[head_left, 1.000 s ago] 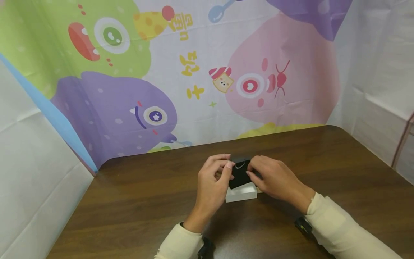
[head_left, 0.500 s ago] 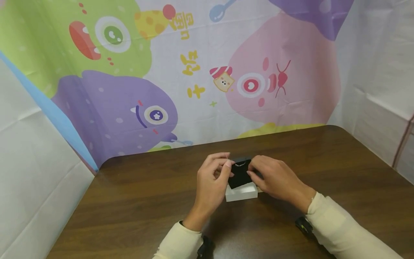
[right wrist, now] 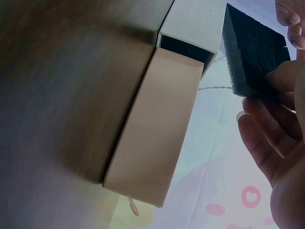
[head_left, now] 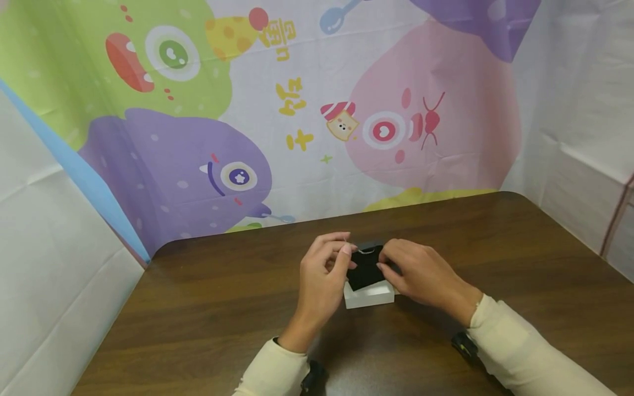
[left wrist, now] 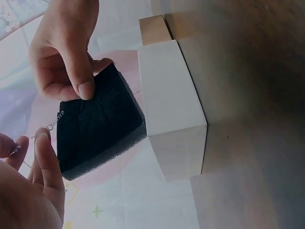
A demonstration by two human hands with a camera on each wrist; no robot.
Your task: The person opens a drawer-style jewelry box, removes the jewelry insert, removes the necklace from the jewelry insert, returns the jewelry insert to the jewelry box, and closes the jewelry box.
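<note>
A black foam jewellery pad [head_left: 365, 270] is pinched at its right edge between the thumb and fingers of my right hand [head_left: 421, 272]. A thin silver chain [left wrist: 50, 127] runs over the pad's upper edge, its clasp end near the left fingertips. My left hand [head_left: 319, 280] pinches part of this chain at the pad's left side. In the right wrist view, another stretch of chain [right wrist: 214, 88] hangs behind the pad. Below the pad, on the table, sits a white box sleeve [left wrist: 169, 90] with a tan drawer [right wrist: 152, 124] partly pulled out to the right.
The brown wooden table [head_left: 223, 308] extends around the box. A small ribbon tab [right wrist: 134, 206] sticks out from the drawer's end. Behind the table hangs a cartoon-printed cloth [head_left: 307, 181], and pale cloth walls [head_left: 584, 137] stand at the sides.
My left hand has shifted slightly left, and the chain's visible loop on the pad has drawn up toward the top edge. The pad has tilted a little; the right hand stays almost still.
</note>
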